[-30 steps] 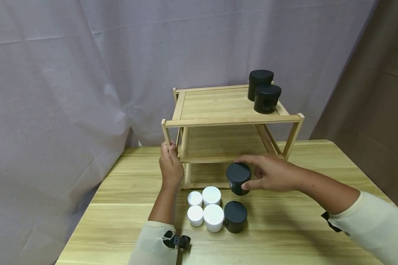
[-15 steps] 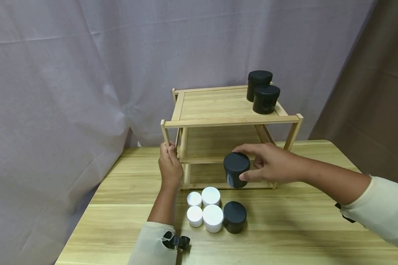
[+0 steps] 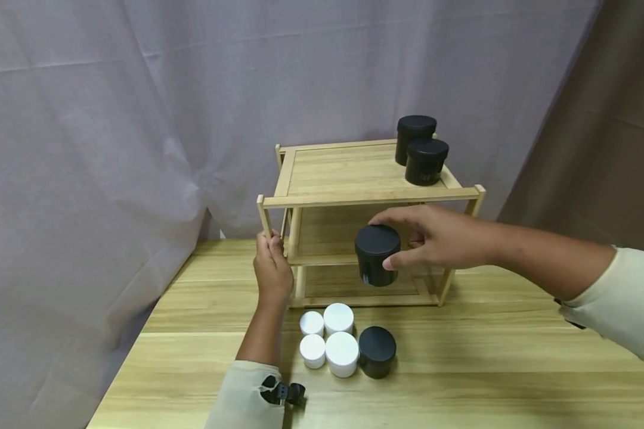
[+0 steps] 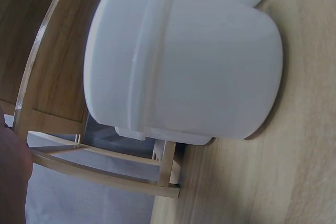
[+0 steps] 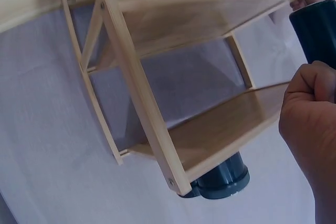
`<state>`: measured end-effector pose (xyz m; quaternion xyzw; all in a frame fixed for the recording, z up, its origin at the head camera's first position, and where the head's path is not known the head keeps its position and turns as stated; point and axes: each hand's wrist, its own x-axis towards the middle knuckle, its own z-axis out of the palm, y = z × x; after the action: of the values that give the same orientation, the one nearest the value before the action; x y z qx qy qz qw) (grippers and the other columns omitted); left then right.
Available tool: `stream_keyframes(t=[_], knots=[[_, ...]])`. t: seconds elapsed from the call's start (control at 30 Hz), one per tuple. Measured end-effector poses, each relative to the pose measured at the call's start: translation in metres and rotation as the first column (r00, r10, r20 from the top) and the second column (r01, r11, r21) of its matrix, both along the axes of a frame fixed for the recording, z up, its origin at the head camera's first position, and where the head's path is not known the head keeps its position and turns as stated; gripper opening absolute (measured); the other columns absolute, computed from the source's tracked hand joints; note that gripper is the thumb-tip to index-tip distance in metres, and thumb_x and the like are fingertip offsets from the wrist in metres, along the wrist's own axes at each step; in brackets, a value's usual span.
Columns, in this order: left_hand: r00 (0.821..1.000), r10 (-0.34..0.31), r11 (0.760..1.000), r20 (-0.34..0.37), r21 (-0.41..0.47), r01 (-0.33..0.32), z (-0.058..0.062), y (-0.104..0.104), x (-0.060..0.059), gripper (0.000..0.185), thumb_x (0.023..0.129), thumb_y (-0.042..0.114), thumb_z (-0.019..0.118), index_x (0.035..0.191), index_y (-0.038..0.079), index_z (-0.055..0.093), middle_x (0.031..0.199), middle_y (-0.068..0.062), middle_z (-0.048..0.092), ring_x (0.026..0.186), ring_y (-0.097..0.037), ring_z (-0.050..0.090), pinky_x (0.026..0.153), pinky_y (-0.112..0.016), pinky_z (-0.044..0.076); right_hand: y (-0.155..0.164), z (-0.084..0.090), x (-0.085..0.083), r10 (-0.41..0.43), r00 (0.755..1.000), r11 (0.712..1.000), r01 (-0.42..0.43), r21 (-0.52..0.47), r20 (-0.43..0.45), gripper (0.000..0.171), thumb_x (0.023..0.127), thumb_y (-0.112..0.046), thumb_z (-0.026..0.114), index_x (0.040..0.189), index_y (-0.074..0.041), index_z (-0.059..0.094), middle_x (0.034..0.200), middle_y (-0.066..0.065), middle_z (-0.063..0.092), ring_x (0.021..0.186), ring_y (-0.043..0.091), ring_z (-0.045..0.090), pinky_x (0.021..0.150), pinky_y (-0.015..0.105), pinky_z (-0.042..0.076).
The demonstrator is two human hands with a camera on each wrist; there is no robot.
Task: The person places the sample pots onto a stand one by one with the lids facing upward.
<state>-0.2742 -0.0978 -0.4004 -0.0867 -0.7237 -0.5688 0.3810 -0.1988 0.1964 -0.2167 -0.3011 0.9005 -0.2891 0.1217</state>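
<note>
In the head view my right hand (image 3: 442, 237) pinches a black lidded jar (image 3: 377, 256) between thumb and fingers, held upright in front of the middle tier of a wooden shelf rack (image 3: 372, 195). My left hand (image 3: 272, 271) grips the rack's front left post. Two more black jars (image 3: 426, 162) stand at the right end of the top tier. Another black jar (image 3: 377, 352) is on the table beside several white lidded jars (image 3: 341, 354). In the left wrist view a white jar (image 4: 210, 61) fills the middle. The right wrist view shows the held jar (image 5: 317, 32) at the right edge.
The rack stands toward the back of a wooden table (image 3: 193, 333). Behind it hangs a grey curtain (image 3: 236, 77), with a darker brown one (image 3: 606, 137) at the right. A small black device (image 3: 283, 391) is strapped at the left cuff.
My right hand has raised the black jar from low before the bottom tier up to the middle tier's height, slightly leftward. The left hand keeps its grip on the post.
</note>
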Motion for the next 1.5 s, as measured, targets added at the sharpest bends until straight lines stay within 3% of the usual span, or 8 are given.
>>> stream_keyframes(t=[0.17, 0.37, 0.83, 1.03, 1.2, 1.27, 1.43, 1.5], knots=[[0.999, -0.029, 1.0, 0.023, 0.007, 0.029, -0.002, 0.0, 0.001, 0.025, 0.119, 0.016, 0.041, 0.115, -0.005, 0.054, 0.085, -0.022, 0.056, 0.07, -0.014, 0.045, 0.061, -0.026, 0.041, -0.001, 0.007, -0.001, -0.008, 0.999, 1.0, 0.007, -0.028, -0.033, 0.063, 0.094, -0.03, 0.089, 0.149, -0.019, 0.062, 0.066, -0.004, 0.049, 0.057, 0.008, 0.042, 0.051, 0.026, 0.039], [0.999, -0.031, 0.999, 0.02, 0.011, 0.031, 0.0, 0.001, 0.002, 0.026, 0.119, 0.016, 0.041, 0.116, -0.007, 0.054, 0.084, -0.02, 0.055, 0.069, -0.014, 0.043, 0.061, -0.025, 0.039, 0.0, 0.02, -0.003, 0.048, 0.998, 0.996, -0.05, -0.078, -0.027, 0.063, 0.095, -0.024, 0.088, 0.152, -0.016, 0.06, 0.062, -0.006, 0.046, 0.053, 0.006, 0.04, 0.047, 0.026, 0.037], [1.0, 0.0, 1.0, 0.026, -0.003, 0.0, -0.003, 0.0, -0.003, 0.025, 0.119, 0.015, 0.041, 0.115, -0.005, 0.055, 0.085, -0.023, 0.056, 0.07, -0.015, 0.045, 0.062, -0.026, 0.041, -0.006, 0.07, -0.012, 0.025, 0.999, 0.999, -0.026, -0.024, -0.025, 0.064, 0.096, -0.022, 0.086, 0.154, -0.019, 0.058, 0.061, -0.002, 0.047, 0.053, 0.01, 0.04, 0.051, 0.027, 0.038], [1.0, 0.0, 1.0, 0.025, -0.003, 0.001, -0.004, -0.002, -0.004, 0.025, 0.119, 0.016, 0.042, 0.114, -0.004, 0.055, 0.083, -0.021, 0.056, 0.068, -0.014, 0.044, 0.061, -0.026, 0.04, -0.007, 0.089, -0.022, 0.01, 0.988, 0.999, -0.018, -0.05, -0.152, 0.058, 0.095, -0.017, 0.087, 0.148, -0.014, 0.064, 0.069, -0.001, 0.049, 0.062, 0.013, 0.043, 0.059, 0.03, 0.042], [1.0, -0.001, 1.0, 0.025, 0.002, 0.001, -0.005, -0.001, -0.004, 0.024, 0.119, 0.016, 0.042, 0.113, -0.003, 0.055, 0.083, -0.021, 0.055, 0.068, -0.014, 0.044, 0.061, -0.027, 0.04, -0.007, 0.101, -0.033, -0.043, 0.981, 0.997, 0.03, -0.074, -0.188, 0.056, 0.095, -0.021, 0.087, 0.146, -0.013, 0.067, 0.077, 0.001, 0.05, 0.07, 0.019, 0.047, 0.067, 0.032, 0.044], [1.0, 0.004, 1.0, 0.027, 0.002, -0.004, -0.005, -0.001, -0.004, 0.024, 0.118, 0.017, 0.042, 0.113, -0.003, 0.055, 0.083, -0.022, 0.055, 0.068, -0.014, 0.044, 0.061, -0.027, 0.04, -0.007, 0.104, -0.038, -0.058, 0.982, 0.995, 0.042, -0.093, -0.179, 0.053, 0.096, -0.021, 0.086, 0.146, -0.013, 0.067, 0.083, 0.001, 0.064, 0.076, 0.02, 0.057, 0.074, 0.03, 0.049], [1.0, 0.008, 1.0, 0.023, 0.01, -0.008, -0.004, 0.0, -0.004, 0.024, 0.118, 0.016, 0.043, 0.113, -0.004, 0.056, 0.083, -0.022, 0.056, 0.068, -0.014, 0.044, 0.061, -0.027, 0.04, -0.005, 0.11, -0.05, -0.094, 0.964, 0.993, 0.074, -0.088, -0.247, 0.047, 0.098, -0.027, 0.084, 0.142, -0.016, 0.072, 0.105, 0.002, 0.064, 0.094, 0.023, 0.054, 0.083, 0.031, 0.042], [1.0, 0.007, 1.0, 0.024, 0.013, -0.007, -0.004, 0.001, -0.004, 0.024, 0.118, 0.016, 0.043, 0.113, -0.004, 0.056, 0.081, -0.02, 0.055, 0.067, -0.013, 0.043, 0.061, -0.027, 0.04, -0.004, 0.111, -0.055, -0.103, 0.957, 0.994, 0.09, -0.061, -0.272, 0.046, 0.098, -0.032, 0.083, 0.141, -0.018, 0.073, 0.108, 0.006, 0.054, 0.097, 0.025, 0.047, 0.083, 0.036, 0.037]])
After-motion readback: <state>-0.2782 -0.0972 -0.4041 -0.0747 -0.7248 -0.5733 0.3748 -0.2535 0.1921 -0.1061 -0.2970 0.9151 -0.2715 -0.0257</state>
